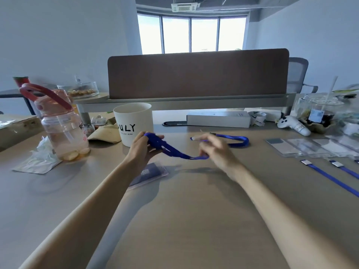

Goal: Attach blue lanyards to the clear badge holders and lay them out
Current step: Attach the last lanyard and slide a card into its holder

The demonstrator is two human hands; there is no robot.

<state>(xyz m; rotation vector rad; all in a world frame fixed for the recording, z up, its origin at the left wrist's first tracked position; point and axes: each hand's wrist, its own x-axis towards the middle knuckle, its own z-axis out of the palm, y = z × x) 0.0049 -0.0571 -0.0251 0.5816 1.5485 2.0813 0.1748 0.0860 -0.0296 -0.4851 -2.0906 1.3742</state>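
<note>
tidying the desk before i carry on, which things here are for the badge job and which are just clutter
Job: blue lanyard in left hand and right hand, clear badge holders, laid-out lanyards.
Clutter: water bottle, white cup, cap, box, tape roll.

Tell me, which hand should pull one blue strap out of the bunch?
Right, probably. The right hand pinches a loose strap, while the left hand grips the bunch.
</note>
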